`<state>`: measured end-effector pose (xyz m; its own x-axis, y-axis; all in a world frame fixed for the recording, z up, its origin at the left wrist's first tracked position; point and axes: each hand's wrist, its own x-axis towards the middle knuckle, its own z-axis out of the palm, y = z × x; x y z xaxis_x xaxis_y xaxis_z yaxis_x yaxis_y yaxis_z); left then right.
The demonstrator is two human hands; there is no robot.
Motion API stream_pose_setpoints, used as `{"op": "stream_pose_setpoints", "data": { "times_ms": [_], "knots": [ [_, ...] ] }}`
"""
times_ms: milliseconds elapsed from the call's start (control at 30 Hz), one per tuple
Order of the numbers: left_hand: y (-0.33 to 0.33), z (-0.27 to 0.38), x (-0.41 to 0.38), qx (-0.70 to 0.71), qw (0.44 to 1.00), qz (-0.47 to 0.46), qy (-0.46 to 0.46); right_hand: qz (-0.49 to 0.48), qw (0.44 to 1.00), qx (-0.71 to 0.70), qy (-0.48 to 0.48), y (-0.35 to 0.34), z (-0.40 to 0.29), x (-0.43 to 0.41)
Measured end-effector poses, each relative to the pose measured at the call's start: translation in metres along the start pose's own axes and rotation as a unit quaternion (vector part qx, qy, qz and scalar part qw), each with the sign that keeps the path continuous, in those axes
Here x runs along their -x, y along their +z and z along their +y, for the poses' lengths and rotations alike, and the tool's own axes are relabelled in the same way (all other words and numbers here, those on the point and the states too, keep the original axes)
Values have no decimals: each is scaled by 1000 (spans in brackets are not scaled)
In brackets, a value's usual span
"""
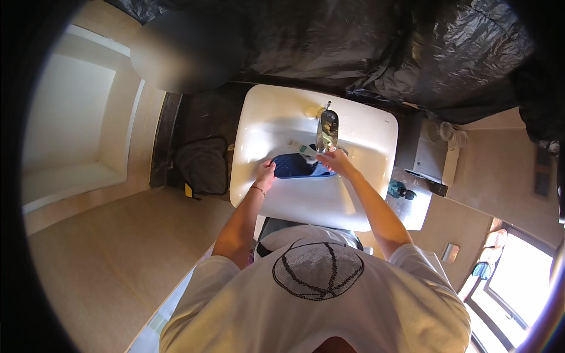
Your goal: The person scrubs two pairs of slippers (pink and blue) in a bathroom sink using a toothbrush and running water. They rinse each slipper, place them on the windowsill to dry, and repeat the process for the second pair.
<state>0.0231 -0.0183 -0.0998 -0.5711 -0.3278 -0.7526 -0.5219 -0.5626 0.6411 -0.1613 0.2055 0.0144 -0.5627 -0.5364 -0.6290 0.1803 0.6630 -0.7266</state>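
Observation:
Inside a white washbasin [282,200], a dark blue slipper [289,168] lies crosswise below the tap. My left hand [265,175] grips its left end, thumb towards me. My right hand [336,162] is at the slipper's other end, fingers closed on a pale, flat-handled tool [304,150] with a green patch, perhaps a brush. Part of the tool is hidden by the fingers. White foam [311,159] shows on the slipper beneath it. The metal tap [329,128] stands just beyond my right hand.
A dark grey bag [203,165] sits left of the basin. To the right are a teal bottle with a dark top [399,189], a grey box [428,156] and glass jars [446,131]. Black plastic sheeting [309,44] hangs behind. Several slippers [491,251] line the window [521,269].

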Motion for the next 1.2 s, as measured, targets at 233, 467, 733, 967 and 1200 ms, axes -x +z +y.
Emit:
{"op": "stream_pose_setpoints", "data": {
  "times_ms": [233,467,733,967,1200],
  "knots": [
    [4,-5,-26,-47,997,-55,-17,224,963,133,-64,-8,38,33],
    [32,-22,-54,46,992,-116,-22,247,965,-68,-51,-14,40,50],
    [98,-18,-47,198,978,-65,-6,350,927,99,-88,-5,-22,96],
    [111,-41,-70,56,996,-33,67,372,892,198,-164,-2,-50,108],
    [123,5,-15,2,999,51,9,352,927,95,-93,-21,-22,105]
  ]
}}
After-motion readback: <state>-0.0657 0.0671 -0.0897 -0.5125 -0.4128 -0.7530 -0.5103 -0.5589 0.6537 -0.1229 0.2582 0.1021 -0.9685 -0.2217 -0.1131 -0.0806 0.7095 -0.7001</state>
